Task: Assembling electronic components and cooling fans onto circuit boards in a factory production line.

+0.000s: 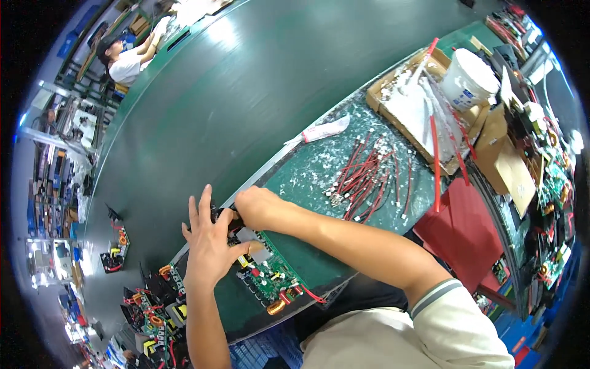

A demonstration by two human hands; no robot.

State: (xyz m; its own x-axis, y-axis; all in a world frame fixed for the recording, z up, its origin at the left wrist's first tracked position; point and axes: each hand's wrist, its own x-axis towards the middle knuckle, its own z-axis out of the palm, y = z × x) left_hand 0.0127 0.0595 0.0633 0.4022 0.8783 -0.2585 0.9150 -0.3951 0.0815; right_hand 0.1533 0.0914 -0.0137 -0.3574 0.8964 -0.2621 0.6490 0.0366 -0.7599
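Note:
A green circuit board [278, 274] lies on the bench in front of me, carrying a copper coil, red wires and a flat grey plate [254, 245]. My left hand [210, 245] rests over its far left part, with several fingers stretched apart, the index finger bent and the thumb on the grey plate. At the far end of the board, my right hand [259, 208] is closed, its fingertips pointing down beside the left index finger. Whatever it may hold is hidden behind the knuckles.
Red wire leads [367, 175] with white connectors lie right of the board. Beyond them are a white tube [326, 130], a cardboard tray [384, 101] and a white bucket [468, 80]. More boards [150, 313] crowd the left. A person [126, 61] works across the dark green belt [246, 92].

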